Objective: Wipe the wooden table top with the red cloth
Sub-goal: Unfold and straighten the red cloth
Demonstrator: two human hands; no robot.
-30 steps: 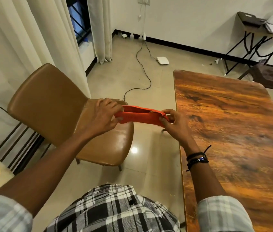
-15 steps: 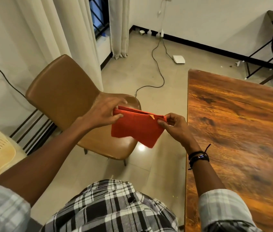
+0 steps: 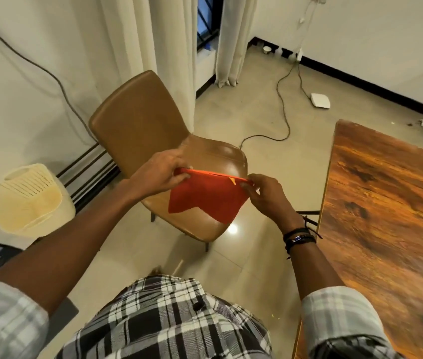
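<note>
The red cloth (image 3: 205, 200) is held up in the air, stretched along its top edge between both hands, the rest hanging below. One upper corner is pinched by the left hand (image 3: 158, 174) and the other by the right hand (image 3: 264, 194), with fingers curled onto the fabric on each side. The cloth is seen over the front of the brown chair (image 3: 140, 130) seat, clear of the wooden table top (image 3: 391, 216), whose left edge lies just right of the right hand. Dark bands (image 3: 299, 238) are worn on the right wrist. A cream perforated basket (image 3: 31, 200) is seen on the floor left of the chair; what is in it cannot be told.
</note>
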